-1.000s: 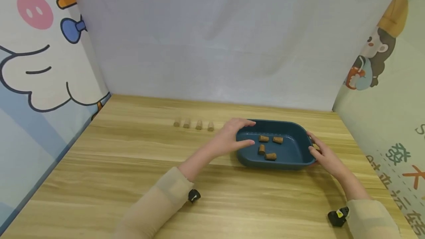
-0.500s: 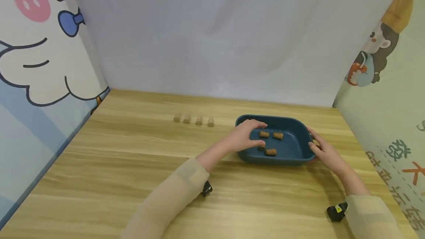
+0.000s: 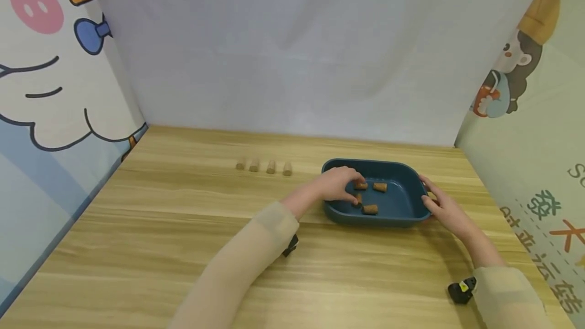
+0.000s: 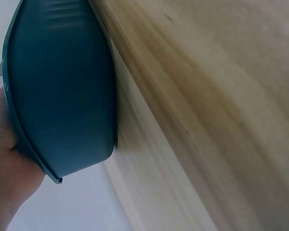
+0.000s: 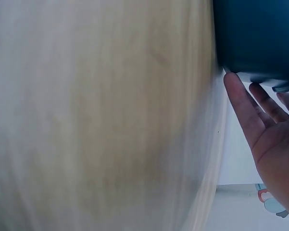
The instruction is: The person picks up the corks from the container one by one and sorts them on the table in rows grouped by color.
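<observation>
A dark blue oval dish (image 3: 375, 221) with raised walls sits on the wooden table, with several brown cork stoppers lying in it, among them one cork stopper (image 3: 380, 187) toward the back. My left hand (image 3: 337, 184) reaches over the dish's left rim, thumb and fingers spread apart above the corks at that side and partly covering two of them. At the opposite end, my right hand (image 3: 447, 211) holds the dish, its thumb at the rim and the other fingers against the outer wall. The left wrist view shows the left hand (image 4: 12, 163) over the dish's edge.
Several paler corks (image 3: 271, 167) stand in a row left of the dish, toward the back of the table (image 3: 183, 248). A white cloth backdrop (image 3: 292, 60) hangs behind the table, and printed panels flank it on both sides.
My left hand has moved rightward from the dish's left rim to over the corks inside, with its fingers lower. The right hand stays at the dish's right end.
</observation>
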A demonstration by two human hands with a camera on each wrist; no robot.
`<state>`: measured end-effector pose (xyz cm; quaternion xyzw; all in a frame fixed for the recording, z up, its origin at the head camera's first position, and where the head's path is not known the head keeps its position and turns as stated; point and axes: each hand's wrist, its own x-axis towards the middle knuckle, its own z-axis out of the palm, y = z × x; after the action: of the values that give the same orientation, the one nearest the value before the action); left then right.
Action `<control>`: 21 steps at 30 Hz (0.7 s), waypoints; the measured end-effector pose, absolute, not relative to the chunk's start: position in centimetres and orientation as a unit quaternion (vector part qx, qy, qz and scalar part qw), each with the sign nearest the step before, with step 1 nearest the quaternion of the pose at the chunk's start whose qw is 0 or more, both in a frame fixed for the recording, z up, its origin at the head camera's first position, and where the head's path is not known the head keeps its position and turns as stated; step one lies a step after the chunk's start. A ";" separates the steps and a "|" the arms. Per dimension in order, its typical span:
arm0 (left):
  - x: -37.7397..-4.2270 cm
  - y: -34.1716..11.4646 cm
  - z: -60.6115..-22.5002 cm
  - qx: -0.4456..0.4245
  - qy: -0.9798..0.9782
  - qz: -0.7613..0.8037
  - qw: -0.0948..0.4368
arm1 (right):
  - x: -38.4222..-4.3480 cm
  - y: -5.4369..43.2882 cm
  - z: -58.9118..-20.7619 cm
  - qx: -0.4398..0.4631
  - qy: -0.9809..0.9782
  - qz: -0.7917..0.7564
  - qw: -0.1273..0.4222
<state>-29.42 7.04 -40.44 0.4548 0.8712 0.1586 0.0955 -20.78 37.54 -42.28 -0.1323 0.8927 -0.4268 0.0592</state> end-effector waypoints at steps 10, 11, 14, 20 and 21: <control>-30.2 8.0 -40.6 0.450 0.879 0.096 0.123 | -20.9 37.6 -42.2 -0.133 0.892 -0.428 0.060; -30.2 8.1 -40.6 0.447 0.881 0.091 0.126 | -20.9 37.6 -42.2 -0.133 0.892 -0.427 0.059; -30.1 8.4 -40.8 0.435 0.888 0.072 0.127 | -20.8 37.6 -42.2 -0.134 0.894 -0.424 0.058; -29.7 8.7 -40.8 0.422 0.900 0.029 0.110 | -20.7 37.5 -42.1 -0.134 0.894 -0.423 0.057; -29.6 8.7 -40.8 0.422 0.900 0.027 0.109 | -20.7 37.5 -42.1 -0.134 0.894 -0.423 0.055</control>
<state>-29.64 8.66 -40.85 0.4216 0.8998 0.0275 0.1088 -20.72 37.49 -42.09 -0.1345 0.8942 -0.4234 0.0552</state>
